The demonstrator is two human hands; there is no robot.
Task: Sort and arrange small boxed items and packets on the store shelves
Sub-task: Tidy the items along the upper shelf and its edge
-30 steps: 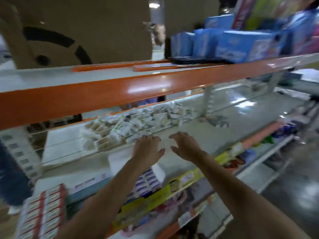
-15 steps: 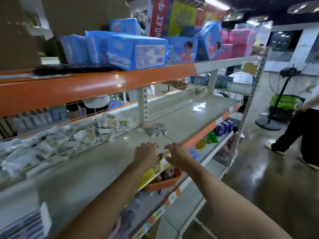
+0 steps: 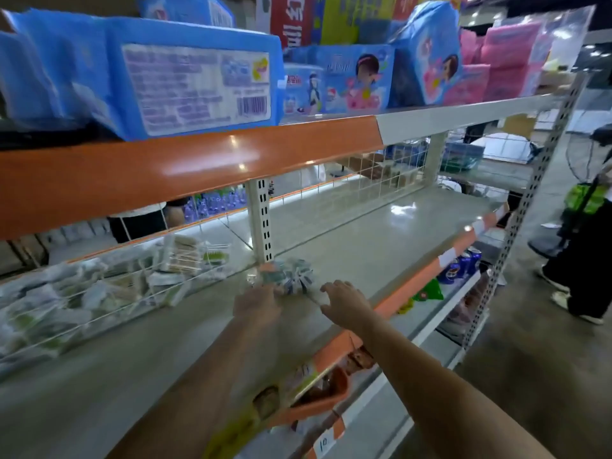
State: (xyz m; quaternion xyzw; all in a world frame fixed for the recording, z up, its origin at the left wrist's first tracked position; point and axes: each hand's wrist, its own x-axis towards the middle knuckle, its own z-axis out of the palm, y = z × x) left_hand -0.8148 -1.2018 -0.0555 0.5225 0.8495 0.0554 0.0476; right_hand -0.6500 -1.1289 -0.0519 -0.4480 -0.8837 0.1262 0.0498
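Note:
A small heap of packets lies on the grey middle shelf at the foot of the white upright post. My left hand reaches its near left side and its fingertips touch the packets; motion blur hides the fingers' pose. My right hand hovers just to the heap's right with fingers spread, holding nothing. More white and green packets are piled behind the wire grid at the left.
Blue and pink wrapped packs fill the top shelf above the orange rail. Drink cans and an orange tray sit on lower shelves. A person in dark trousers stands in the aisle at right, beside a floor fan.
The view swung right along the shelf. Both hands moved from the shelf's front edge forward to the packet heap by the post.

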